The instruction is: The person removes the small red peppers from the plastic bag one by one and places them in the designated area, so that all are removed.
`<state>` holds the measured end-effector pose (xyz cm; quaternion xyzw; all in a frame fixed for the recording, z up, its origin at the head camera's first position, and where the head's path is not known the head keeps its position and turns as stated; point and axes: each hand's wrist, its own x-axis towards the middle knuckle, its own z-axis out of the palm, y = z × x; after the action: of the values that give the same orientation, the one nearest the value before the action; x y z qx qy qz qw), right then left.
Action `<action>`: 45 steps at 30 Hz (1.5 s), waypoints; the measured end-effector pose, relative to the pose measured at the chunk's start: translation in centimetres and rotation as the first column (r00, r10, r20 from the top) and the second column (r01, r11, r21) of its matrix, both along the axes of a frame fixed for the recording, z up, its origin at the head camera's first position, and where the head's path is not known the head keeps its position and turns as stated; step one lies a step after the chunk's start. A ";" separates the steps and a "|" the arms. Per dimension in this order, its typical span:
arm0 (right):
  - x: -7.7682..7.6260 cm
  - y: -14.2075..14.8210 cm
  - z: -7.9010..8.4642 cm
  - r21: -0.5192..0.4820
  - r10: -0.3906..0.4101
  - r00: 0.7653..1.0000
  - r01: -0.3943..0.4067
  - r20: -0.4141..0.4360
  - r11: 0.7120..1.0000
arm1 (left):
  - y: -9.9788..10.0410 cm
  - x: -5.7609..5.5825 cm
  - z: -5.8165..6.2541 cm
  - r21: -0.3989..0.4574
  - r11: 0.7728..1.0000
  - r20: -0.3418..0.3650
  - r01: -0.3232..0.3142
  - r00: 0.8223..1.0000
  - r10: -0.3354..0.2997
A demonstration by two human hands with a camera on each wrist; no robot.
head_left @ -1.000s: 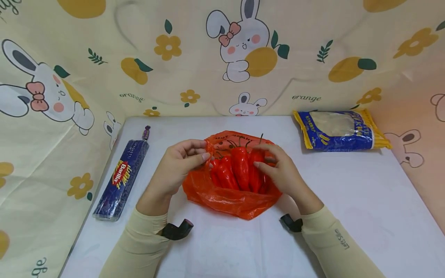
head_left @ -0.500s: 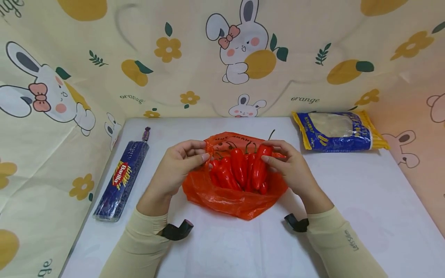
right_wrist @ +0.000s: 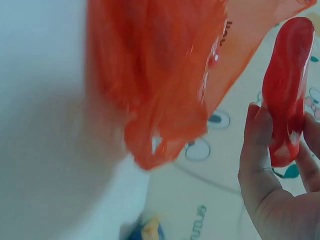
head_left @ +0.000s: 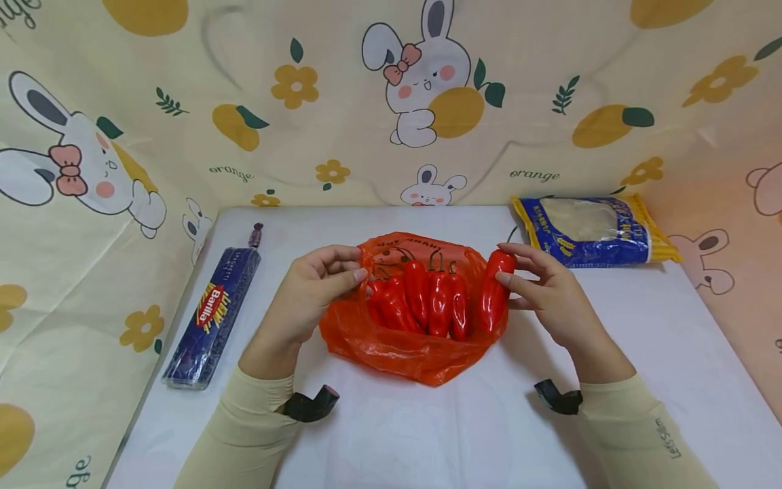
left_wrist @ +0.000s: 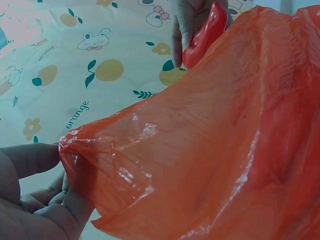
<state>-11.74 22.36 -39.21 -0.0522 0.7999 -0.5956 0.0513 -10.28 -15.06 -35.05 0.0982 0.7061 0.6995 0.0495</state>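
Note:
An orange-red plastic bag (head_left: 403, 356) lies wide at the middle of the table, several glossy red chili peppers (head_left: 397, 305) with green stems inside it. My left hand (head_left: 318, 288) pinches the bag's left rim between thumb and fingers; the left wrist view shows the film drawn to a point there. Between the thumb and fingers of my right hand (head_left: 544, 292) is one red chili pepper (head_left: 496, 292), its stem up, at the bag's right edge. In the right wrist view this pepper (right_wrist: 287, 80) appears beside the bag (right_wrist: 165, 90), apart from it.
A blue Barilla spaghetti pack (head_left: 214, 316) lies slanted at the left of the white table (head_left: 391, 435). At the back right rests a blue and yellow food packet (head_left: 583, 231) with a see-through window. Patterned cloth (head_left: 342, 75) rises behind and at the sides.
My right hand has moved right with a chili pepper, from among the others to the bag's right edge. My left hand stays at the left rim.

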 end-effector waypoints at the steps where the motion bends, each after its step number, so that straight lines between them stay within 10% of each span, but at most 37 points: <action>1: 0.1 0.4 0.0 0.011 0.003 1.000 -0.003 0.000 1.000 | 0.0 0.0 0.0 0.000 1.000 -0.001 0.000 1.000 0.000; 28: -0.2 6.4 -6.2 0.214 0.068 0.976 -0.113 0.208 0.970 | 0.0 -0.2 -0.1 -0.012 1.000 0.010 -0.005 1.000 0.005; 45: 0.5 6.7 -6.5 0.217 0.118 0.974 -0.160 0.193 0.963 | 0.1 -0.3 -0.3 -0.019 1.000 0.007 0.001 1.000 0.000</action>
<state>-11.26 29.07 -45.72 -0.0484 0.8504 -0.4955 0.1702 -10.54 -15.00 -35.33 0.0953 0.7127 0.6930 0.0532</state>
